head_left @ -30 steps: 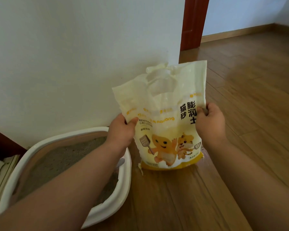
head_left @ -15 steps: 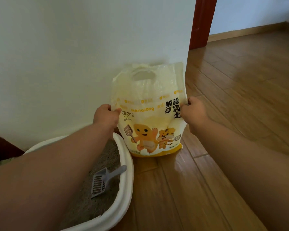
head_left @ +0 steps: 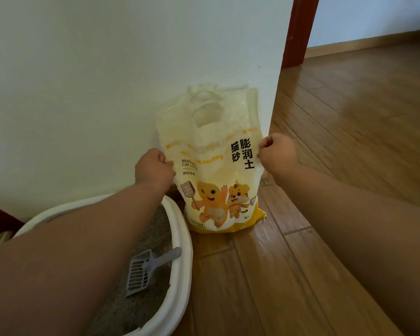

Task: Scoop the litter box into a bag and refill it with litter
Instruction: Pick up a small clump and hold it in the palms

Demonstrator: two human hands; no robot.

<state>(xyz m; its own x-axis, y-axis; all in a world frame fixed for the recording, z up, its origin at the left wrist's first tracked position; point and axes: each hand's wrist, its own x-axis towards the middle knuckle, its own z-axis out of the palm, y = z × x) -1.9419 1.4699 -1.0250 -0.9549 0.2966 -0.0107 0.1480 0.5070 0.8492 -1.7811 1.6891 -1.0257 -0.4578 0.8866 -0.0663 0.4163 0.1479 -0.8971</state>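
Both hands, left (head_left: 154, 169) and right (head_left: 277, 154), still pinch the upright "BENTONITE CAT LITTER" bag (head_left: 216, 166), now shifted right.

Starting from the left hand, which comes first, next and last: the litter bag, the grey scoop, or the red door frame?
1. Litter bag: gripped at its edge by the left hand.
2. Grey scoop: lower down, lying inside the litter box.
3. Red door frame: far up on the right.
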